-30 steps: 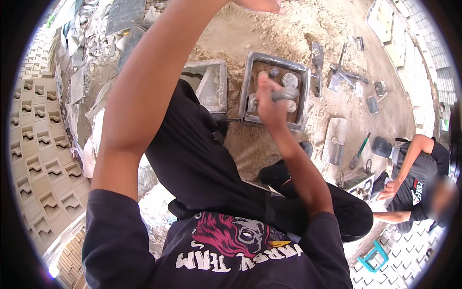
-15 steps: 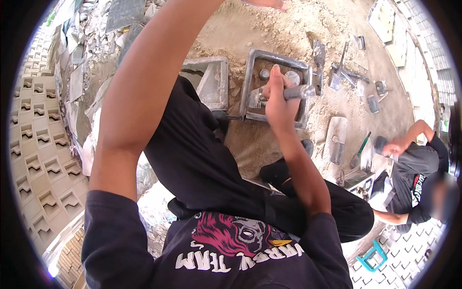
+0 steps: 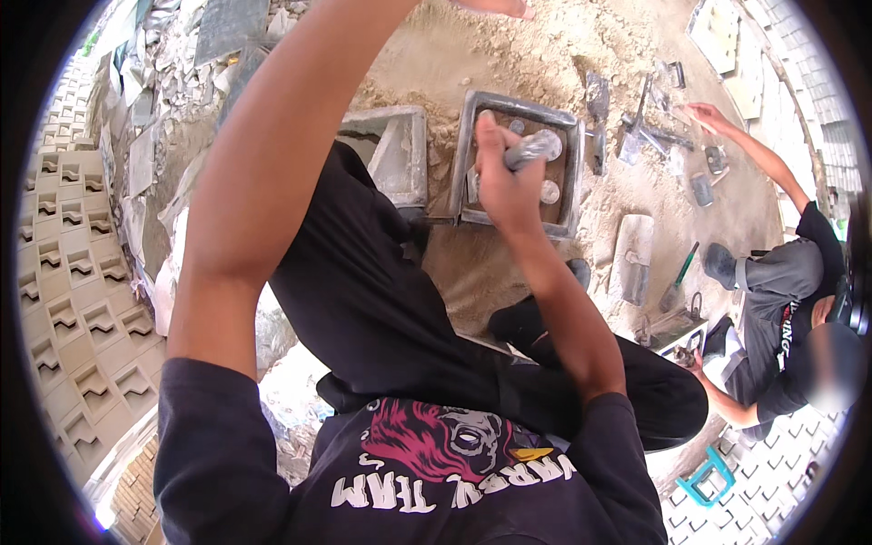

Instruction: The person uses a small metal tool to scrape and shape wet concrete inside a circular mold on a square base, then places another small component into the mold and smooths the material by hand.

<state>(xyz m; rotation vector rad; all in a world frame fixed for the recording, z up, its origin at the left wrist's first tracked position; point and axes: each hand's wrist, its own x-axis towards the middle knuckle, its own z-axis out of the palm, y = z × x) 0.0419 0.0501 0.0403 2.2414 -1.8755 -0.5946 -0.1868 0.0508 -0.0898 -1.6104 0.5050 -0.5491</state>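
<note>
My right hand [image 3: 509, 186] is wrapped round the thick grey handle [image 3: 534, 150] of a hand tool, above a dark rectangular mould frame [image 3: 570, 173]. The tool's working end is hidden behind my hand. Inside the frame lies brown earthy material, with round light discs [image 3: 549, 192] showing beside my hand. My left arm stretches across the upper left. Only part of my left hand [image 3: 495, 7] shows at the top edge, its fingers stretched out beside loose sand and nothing seen in them.
A second frame [image 3: 413, 163] stands left of the mould. Right lie a trowel [image 3: 633, 145], a dusty block [image 3: 633, 259] and a green-handled tool [image 3: 687, 263]. Sand [image 3: 563, 45] spreads beyond. A co-worker [image 3: 786, 291] sits at right, near a turquoise stool [image 3: 707, 477]. Patterned blocks [image 3: 82, 300] line the left.
My right hand has shifted left and slightly up over the mould, turning the handle upward. My left arm has barely moved. The co-worker's arm now reaches out toward the tools.
</note>
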